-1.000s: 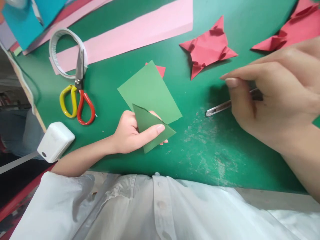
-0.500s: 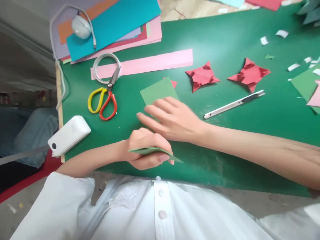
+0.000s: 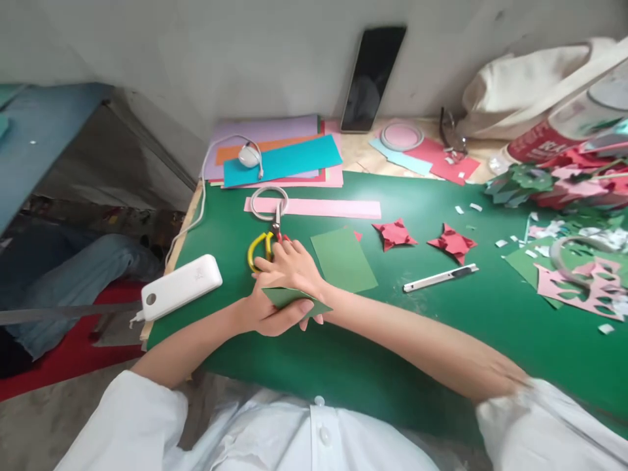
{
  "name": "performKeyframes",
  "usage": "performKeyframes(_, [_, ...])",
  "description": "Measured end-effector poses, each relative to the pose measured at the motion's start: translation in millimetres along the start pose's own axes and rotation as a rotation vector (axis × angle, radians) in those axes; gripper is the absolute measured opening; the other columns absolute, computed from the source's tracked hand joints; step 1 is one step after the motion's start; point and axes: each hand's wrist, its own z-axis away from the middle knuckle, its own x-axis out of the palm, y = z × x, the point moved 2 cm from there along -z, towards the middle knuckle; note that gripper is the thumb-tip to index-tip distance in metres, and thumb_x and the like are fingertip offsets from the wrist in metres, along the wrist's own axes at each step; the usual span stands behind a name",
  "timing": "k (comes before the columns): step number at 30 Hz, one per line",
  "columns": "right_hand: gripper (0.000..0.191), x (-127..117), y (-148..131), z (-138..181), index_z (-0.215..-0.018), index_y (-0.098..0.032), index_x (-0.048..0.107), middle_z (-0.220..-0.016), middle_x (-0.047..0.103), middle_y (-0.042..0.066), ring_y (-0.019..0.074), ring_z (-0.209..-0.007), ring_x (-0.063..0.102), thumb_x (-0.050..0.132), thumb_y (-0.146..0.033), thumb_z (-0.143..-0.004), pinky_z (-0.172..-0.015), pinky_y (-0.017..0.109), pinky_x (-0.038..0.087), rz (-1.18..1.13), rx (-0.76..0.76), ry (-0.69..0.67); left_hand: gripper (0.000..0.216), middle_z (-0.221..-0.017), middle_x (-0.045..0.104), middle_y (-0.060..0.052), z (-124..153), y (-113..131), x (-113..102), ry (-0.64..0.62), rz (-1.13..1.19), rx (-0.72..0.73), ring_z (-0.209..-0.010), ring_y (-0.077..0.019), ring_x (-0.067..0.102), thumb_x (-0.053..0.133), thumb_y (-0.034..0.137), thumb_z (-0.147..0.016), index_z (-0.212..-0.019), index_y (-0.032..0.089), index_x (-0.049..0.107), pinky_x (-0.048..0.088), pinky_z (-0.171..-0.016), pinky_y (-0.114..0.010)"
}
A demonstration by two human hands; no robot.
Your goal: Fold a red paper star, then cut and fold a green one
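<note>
Table's left edge: A white power bank [image 3: 181, 288] is set right at the rim of the green table [image 3: 304, 363], and past it a leg in blue jeans [image 3: 98, 261] can be seen.
Far left corner: Big paper sheets [image 3: 275, 126] are piled up, with a blue strip [image 3: 294, 159] and a small white round thing [image 3: 248, 154] laid on top.
Far edge: A dark phone [image 3: 373, 78] is leaned on the wall [image 3: 147, 39], and a pale bag [image 3: 520, 85] is put down farther to the right.
Right side: A pink sheet with holes [image 3: 554, 284] is laid among little cut bits.
Middle: A pink strip [image 3: 338, 208] is laid flat, with a tape ring [image 3: 253, 204] over its left end. Two red paper stars [image 3: 394, 234] are set out, with a cutter [image 3: 440, 278] placed nearer the near edge. A flat green sheet [image 3: 343, 261] is laid to their left.
In the way: The red handle [image 3: 286, 239] of the scissors [image 3: 276, 229] is mostly covered by the right hand [image 3: 297, 261].
Left fingers: The folded green paper [image 3: 287, 294] is pinched in the left hand [image 3: 275, 317].
Right fingers: They are stretched out over the scissors; whether anything is gripped cannot be told.
Scissors: Left of the table's middle; the blades are pointed at the far edge, over the tape ring.
Folded green paper: It is held near the near edge, left of the middle, tilted, its right end pointed.
</note>
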Motion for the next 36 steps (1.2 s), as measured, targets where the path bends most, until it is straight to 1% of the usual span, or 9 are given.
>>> performKeyframes(2, [0.024, -3.9, 8.7, 22.9, -0.107, -0.023, 0.065, -0.099, 0.063, 0.012, 0.0261, -0.095, 0.057, 0.061, -0.04, -0.092, -0.082, 0.036, 0.036, 0.018, 0.086, -0.027, 0.017, -0.067, 0.075, -0.006, 3.6, -7.0, -1.4, -0.002, 0.018, -0.027, -0.045, -0.0112, 0.066, 0.05, 0.032, -0.098, -0.095, 0.018, 0.06, 0.056, -0.054, -0.021])
performKeyframes(5, [0.046, -10.4, 17.7, 50.7, -0.105, -0.018, 0.064, -0.097, 0.062, 0.013, 0.0261, -0.087, 0.058, 0.083, -0.039, -0.069, -0.074, 0.033, 0.037, 0.021, 0.219, -0.048, 0.027, -0.068, 0.075, -0.006, 7.4, -13.5, -2.3, 0.006, 0.062, -0.122, -0.045, -0.0117, 0.064, 0.052, 0.043, -0.098, -0.095, 0.018, 0.061, 0.054, -0.051, -0.022])
performKeyframes(11, [0.025, -6.1, 13.1, 50.2, -0.113, -0.014, 0.055, -0.11, 0.061, 0.017, 0.0273, -0.095, 0.061, 0.054, -0.021, -0.09, -0.073, 0.033, 0.041, -0.052, 0.467, 0.032, 0.035, -0.067, 0.072, -0.005, 0.0, -15.4, -13.7, 0.253, 0.1, -0.321, -0.053, -0.012, 0.065, 0.063, 0.047, -0.091, -0.079, 0.015, 0.067, 0.056, -0.06, -0.024])
performKeyframes(16, [0.026, -1.0, 26.1, 49.7, -0.106, -0.014, 0.051, -0.092, 0.067, 0.013, 0.0252, -0.084, 0.064, 0.051, -0.008, -0.081, -0.067, 0.03, 0.04, -0.207, 0.656, 0.161, 0.038, -0.061, 0.069, -0.005, -6.8, -14.1, -24.8, 0.443, 0.153, -0.403, -0.054, -0.0134, 0.066, 0.062, 0.047, -0.088, -0.074, 0.013, 0.066, 0.053, -0.053, -0.023])
performKeyframes(19, [0.023, -8.4, 39.9, 68.7, -0.101, -0.019, 0.047, -0.085, 0.066, 0.007, 0.0225, -0.073, 0.062, 0.058, -0.021, -0.081, -0.063, 0.029, 0.039, -0.33, 0.711, 0.306, 0.035, -0.053, 0.062, -0.002, -6.3, -9.8, -27.7, 0.471, 0.171, -0.41, -0.047, -0.0105, 0.059, 0.064, 0.044, -0.087, -0.074, 0.012, 0.067, 0.048, -0.045, -0.02])
performKeyframes(25, [0.045, -20.7, 41.9, 98.3, -0.093, -0.027, 0.031, -0.069, 0.041, -0.007, 0.011, -0.058, 0.041, 0.057, -0.062, -0.085, -0.054, 0.024, 0.037, -0.758, 0.537, 0.476, 0.032, -0.06, 0.065, 0.0, -3.0, -6.1, -28.6, 0.453, 0.167, -0.408, -0.044, -0.0059, 0.051, 0.069, 0.042, -0.086, -0.071, 0.014, 0.064, 0.041, -0.039, -0.018])
performKeyframes(28, [0.053, -23.8, 28.6, 101.0, -0.097, -0.028, 0.03, -0.075, 0.037, -0.007, 0.0103, -0.06, 0.036, 0.057, -0.071, -0.082, -0.054, 0.025, 0.035, -1.016, 0.303, 0.397, 0.031, -0.062, 0.067, 0.0, -3.0, -2.6, -30.4, 0.432, 0.133, -0.412, -0.044, -0.0054, 0.053, 0.068, 0.04, -0.087, -0.071, 0.015, 0.062, 0.042, -0.039, -0.017])
performKeyframes(32, [0.061, -28.2, 15.8, 102.4, -0.1, -0.026, 0.034, -0.083, 0.043, -0.004, 0.0112, -0.068, 0.039, 0.068, -0.07, -0.075, -0.06, 0.026, 0.037, -0.907, 0.341, 0.234, 0.028, -0.059, 0.067, 0.001, -2.4, 4.0, -34.0, 0.395, 0.145, -0.432, -0.042, -0.0061, 0.056, 0.069, 0.037, -0.088, -0.071, 0.016, 0.064, 0.042, -0.036, -0.015])
performKeyframes(36, [0.068, -26.7, 16.5, 103.7, -0.097, -0.026, 0.034, -0.081, 0.045, -0.003, 0.0131, -0.068, 0.043, 0.048, -0.089, -0.077, -0.058, 0.027, 0.039, -0.961, 0.303, 0.172, 0.03, -0.059, 0.067, 0.002, -1.4, 9.5, -33.6, 0.3, 0.186, -0.431, -0.039, -0.006, 0.056, 0.068, 0.035, -0.09, -0.067, 0.016, 0.064, 0.044, -0.034, -0.015])
